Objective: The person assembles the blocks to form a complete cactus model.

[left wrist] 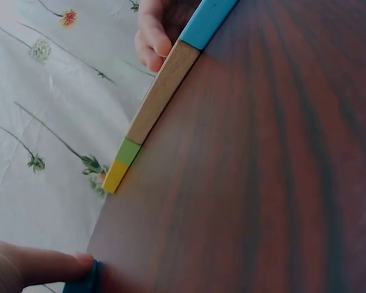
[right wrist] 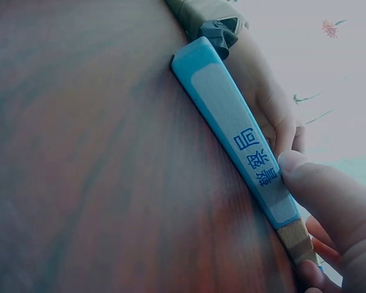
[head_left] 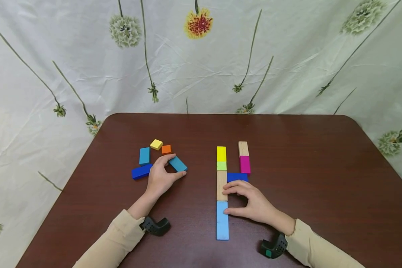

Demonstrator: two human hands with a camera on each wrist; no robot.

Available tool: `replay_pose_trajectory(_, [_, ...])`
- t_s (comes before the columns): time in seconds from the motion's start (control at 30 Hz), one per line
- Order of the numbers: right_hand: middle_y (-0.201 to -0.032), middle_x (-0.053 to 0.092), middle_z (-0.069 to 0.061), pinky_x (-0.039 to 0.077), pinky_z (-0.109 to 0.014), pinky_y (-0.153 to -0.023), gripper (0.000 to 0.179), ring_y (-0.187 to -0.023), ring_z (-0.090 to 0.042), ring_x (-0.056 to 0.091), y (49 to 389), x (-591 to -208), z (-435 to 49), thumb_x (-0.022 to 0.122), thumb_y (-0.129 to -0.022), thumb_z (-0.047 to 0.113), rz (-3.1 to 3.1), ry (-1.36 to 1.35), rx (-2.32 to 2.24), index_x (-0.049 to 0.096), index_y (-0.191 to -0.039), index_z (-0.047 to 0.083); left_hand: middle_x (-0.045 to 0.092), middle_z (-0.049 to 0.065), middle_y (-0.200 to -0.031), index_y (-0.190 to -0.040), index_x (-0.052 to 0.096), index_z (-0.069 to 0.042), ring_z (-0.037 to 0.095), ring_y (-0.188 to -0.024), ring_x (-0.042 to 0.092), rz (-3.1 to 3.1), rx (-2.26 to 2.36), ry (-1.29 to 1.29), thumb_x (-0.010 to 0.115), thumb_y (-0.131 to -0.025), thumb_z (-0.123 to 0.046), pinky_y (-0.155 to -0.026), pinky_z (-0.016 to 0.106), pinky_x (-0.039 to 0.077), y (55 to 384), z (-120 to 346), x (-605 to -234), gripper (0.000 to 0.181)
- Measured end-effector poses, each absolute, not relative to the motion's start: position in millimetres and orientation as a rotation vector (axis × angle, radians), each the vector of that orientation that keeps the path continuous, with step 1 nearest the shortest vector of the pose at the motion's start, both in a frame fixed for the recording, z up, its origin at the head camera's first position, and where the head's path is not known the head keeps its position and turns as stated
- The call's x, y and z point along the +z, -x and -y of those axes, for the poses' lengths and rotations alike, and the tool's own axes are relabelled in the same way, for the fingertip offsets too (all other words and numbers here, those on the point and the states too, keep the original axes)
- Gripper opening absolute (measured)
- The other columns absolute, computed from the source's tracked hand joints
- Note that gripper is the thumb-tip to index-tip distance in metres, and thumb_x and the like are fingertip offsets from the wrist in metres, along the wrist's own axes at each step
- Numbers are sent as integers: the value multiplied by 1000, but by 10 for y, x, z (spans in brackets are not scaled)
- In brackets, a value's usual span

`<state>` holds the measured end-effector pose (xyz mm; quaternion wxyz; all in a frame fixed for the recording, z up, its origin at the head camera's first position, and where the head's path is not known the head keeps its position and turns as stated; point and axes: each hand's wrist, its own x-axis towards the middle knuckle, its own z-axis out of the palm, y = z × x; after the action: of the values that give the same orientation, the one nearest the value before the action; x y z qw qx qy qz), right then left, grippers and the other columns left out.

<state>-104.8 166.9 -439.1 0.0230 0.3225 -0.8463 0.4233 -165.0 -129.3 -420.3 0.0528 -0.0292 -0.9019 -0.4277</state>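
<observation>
In the head view my left hand point(head_left: 160, 178) pinches a teal block point(head_left: 178, 164) between thumb and fingertips, at the right end of a loose group of blocks. My right hand point(head_left: 254, 203) rests along the right side of a straight column. Its thumb touches the long light blue block point(head_left: 222, 220), which has blue characters on its side in the right wrist view. The fingertips lie at the plain wooden block point(head_left: 222, 186). Above that come a light green block point(head_left: 221, 166) and a yellow block point(head_left: 221, 153). A dark blue block point(head_left: 237, 176) lies against the column's right side.
A magenta block point(head_left: 245, 164) and a small wooden block point(head_left: 243, 148) continue upward from the dark blue one. Around the left hand lie a pale yellow block point(head_left: 156, 144), an orange block point(head_left: 166, 149), another teal block point(head_left: 144, 156) and a blue block point(head_left: 142, 171), on the brown table point(head_left: 305, 156).
</observation>
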Motion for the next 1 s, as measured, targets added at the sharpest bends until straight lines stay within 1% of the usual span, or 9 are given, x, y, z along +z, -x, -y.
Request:
replay_pose_trajectory(0.23, [-119, 57, 11, 45, -32, -89, 41, -111, -11, 51, 1046, -4389, -1665, 78, -75, 42, 2621, -1000, 1308, 67, -109, 24, 50, 13, -132, -130, 55, -7, 30, -112, 50, 2734, -1336, 167, 83, -71, -24, -92, 44, 44, 1712, 1248, -4170, 67])
replay_pose_trajectory(0.43, [-119, 57, 11, 45, -32, -90, 40, -111, -12, 51, 1043, -4382, -1660, 78, -75, 41, 2622, -1003, 1312, 67, -109, 23, 51, 12, -130, -130, 55, -6, 30, -109, 52, 2687, -1398, 260, 82, -72, -20, -87, 45, 46, 1816, 1171, -4119, 66])
replay_pose_trajectory(0.57, [-118, 56, 11, 45, -32, -89, 40, -111, -11, 51, 1037, -4386, -1663, 78, -75, 41, 2624, -996, 1315, 67, -109, 23, 51, 13, -131, -132, 53, -5, 31, -110, 52, 2665, -1461, 296, 81, -74, -19, -88, 46, 46, 1899, 1102, -4076, 66])
replay_pose_trajectory(0.67, [-119, 56, 12, 45, -32, -90, 40, -112, -11, 50, 1037, -4392, -1664, 77, -75, 43, 2632, -994, 1308, 67, -109, 24, 50, 13, -132, -132, 53, -6, 31, -110, 51, 2654, -1502, 273, 81, -74, -18, -89, 45, 46, 1979, 1052, -4032, 65])
replay_pose_trajectory(1.0, [-119, 56, 11, 45, -34, -90, 40, -111, -12, 51, 1040, -4397, -1659, 77, -75, 41, 2623, -999, 1317, 67, -109, 24, 49, 10, -133, -133, 53, -10, 29, -111, 51, 2715, -1560, 343, 81, -74, -18, -92, 39, 46, 2336, 827, -3856, 65])
